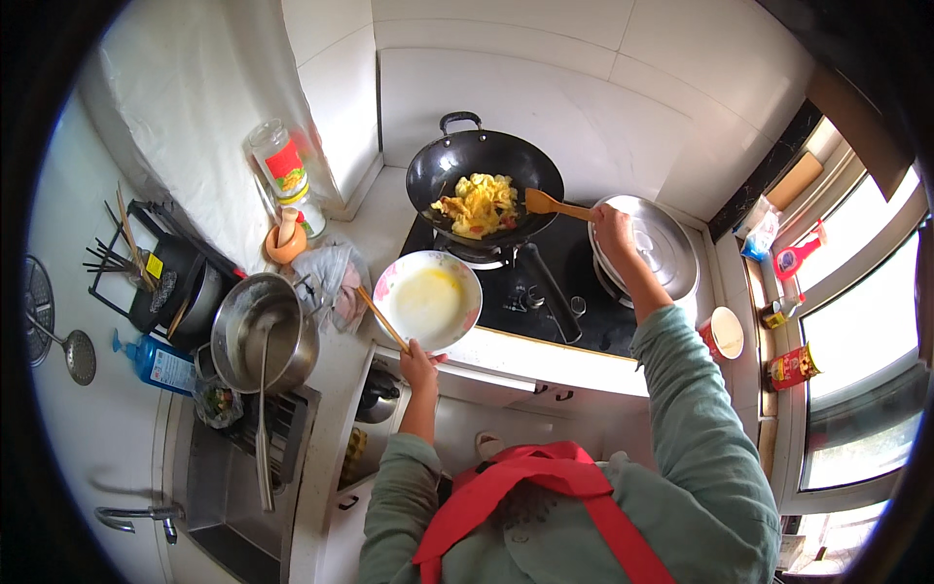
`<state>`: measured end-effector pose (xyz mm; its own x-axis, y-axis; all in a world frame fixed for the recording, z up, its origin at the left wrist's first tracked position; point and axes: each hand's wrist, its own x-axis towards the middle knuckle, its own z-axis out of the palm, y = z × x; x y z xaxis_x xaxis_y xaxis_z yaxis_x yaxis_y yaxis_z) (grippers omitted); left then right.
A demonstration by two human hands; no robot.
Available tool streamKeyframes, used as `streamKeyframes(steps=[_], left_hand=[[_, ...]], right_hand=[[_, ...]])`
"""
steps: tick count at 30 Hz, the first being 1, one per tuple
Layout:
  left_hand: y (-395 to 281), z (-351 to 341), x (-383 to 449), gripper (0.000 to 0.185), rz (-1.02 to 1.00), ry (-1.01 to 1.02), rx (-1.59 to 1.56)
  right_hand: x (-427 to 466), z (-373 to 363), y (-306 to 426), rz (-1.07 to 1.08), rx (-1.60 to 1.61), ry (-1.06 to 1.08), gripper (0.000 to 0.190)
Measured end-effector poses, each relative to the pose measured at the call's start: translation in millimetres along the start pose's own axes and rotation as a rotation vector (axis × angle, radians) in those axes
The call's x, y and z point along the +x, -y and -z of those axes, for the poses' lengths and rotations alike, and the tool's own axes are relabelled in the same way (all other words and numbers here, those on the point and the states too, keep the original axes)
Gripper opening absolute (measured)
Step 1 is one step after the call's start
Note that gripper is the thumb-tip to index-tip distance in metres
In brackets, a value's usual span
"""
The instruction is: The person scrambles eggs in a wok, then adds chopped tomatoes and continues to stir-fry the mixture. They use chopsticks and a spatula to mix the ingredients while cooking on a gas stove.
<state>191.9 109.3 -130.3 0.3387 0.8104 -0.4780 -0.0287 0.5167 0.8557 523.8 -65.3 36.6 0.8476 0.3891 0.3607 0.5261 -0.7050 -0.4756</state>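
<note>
In a black wok (438, 164) on the gas stove lies a heap of cooked scrambled egg (478, 204) with reddish bits. My right hand (615, 230) grips the handle of a wooden spatula (547, 203), whose blade is at the wok's right inner wall beside the egg. My left hand (421, 367) holds a pair of wooden chopsticks (383, 320) and is at the near rim of a white floral plate (428, 301). The plate has yellowish residue inside and sits left of the stove's front. The wok's handle (549, 292) points towards me.
A metal lid (649, 244) covers a pan on the right burner. To the left are a steel pot (264, 343) with a ladle, a plastic bag (332, 281), a wooden mortar (286, 242), glass jars (281, 160) and the sink (233, 496). A paper cup (722, 333) stands at the right.
</note>
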Motion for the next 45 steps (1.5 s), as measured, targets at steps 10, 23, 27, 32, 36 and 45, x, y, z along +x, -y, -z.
streamKeyframes(steps=[10,23,27,32,36,45], left_hand=[[-4.0,-4.0,-3.5,0.035,0.027,0.003,0.044],[8.0,10.2,-15.3,0.036,0.001,0.018,0.064],[5.4,11.5,-29.7,0.033,0.011,0.006,0.098],[-4.0,10.8,-47.6,0.033,0.012,0.027,0.138],[-2.4,16.2,-51.3,0.032,0.006,0.049,0.110],[-26.5,-2.0,-76.1,0.031,-0.078,0.092,0.050]], right_hand=[[8.5,4.9,-41.8,-0.529,0.716,0.209,0.027],[-10.3,-1.2,-80.6,-0.276,0.743,0.250,0.028],[-12.0,-9.9,-102.0,-0.023,0.199,0.151,0.025],[-14.6,-23.9,-114.4,0.012,0.038,0.106,0.025],[-19.6,-32.7,-110.2,-0.007,0.056,0.119,0.023],[-19.2,-17.3,-95.6,-0.184,0.226,0.343,0.032]])
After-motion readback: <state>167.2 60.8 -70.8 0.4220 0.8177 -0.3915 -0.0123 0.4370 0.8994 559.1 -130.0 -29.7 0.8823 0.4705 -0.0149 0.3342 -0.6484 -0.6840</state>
